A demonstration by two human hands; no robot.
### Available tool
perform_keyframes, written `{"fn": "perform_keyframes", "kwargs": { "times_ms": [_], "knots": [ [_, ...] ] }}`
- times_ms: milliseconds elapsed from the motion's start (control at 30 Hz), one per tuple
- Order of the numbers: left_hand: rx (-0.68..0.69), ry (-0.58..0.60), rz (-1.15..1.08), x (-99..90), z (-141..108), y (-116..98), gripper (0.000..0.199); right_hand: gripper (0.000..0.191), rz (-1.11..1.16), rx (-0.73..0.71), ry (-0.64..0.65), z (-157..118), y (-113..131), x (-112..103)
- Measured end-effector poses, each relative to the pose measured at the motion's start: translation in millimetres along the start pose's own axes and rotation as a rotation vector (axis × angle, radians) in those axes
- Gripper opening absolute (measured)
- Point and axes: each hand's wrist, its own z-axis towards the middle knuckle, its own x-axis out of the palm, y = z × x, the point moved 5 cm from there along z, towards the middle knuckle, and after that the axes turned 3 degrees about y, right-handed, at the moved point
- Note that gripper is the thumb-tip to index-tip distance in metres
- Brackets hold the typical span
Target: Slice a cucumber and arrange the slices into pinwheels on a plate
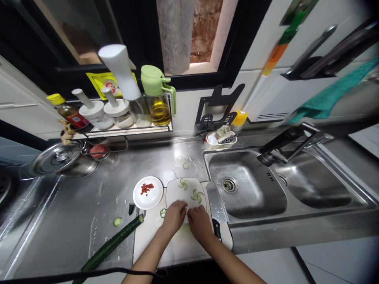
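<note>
My left hand (pixel 175 216) and my right hand (pixel 199 221) meet over the front edge of a white square plate (pixel 174 195), fingers pinched close together. Whatever sits between the fingertips is hidden. On the plate lie two pinwheels of thin cucumber pieces, one at the back (pixel 183 184) and one at the right (pixel 197 196). A round white saucer (pixel 150 203) to the left carries small red berries (pixel 146 189). The plate rests on a pale cutting board (pixel 148 240). A cleaver (pixel 217 203) with a black handle lies along the board's right side.
A long cucumber (pixel 114 241) reaches onto the board's left edge. Near it are a cucumber end (pixel 132 208) and loose slices (pixel 117 222). A double sink (pixel 251 185) with a faucet (pixel 284 146) is at right. Seasoning jars and an oil pitcher (pixel 160 104) line the back shelf.
</note>
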Motion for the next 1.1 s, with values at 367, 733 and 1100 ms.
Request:
{"fn": "perform_keyframes", "kwargs": {
  "times_ms": [367,733,1100],
  "knots": [
    [0.001,-0.146,0.012,-1.9,-6,5,0.028,0.018,0.082,-0.085,-0.144,-8,-4,-3],
    [0.218,-0.135,0.129,-11.9,-25,-12,0.030,0.024,0.172,-0.291,-0.268,-29,-7,0],
    [0.257,-0.105,0.167,-0.7,-33,-10,0.036,0.027,0.034,-0.282,-0.220,-33,-5,12]
  ]
}}
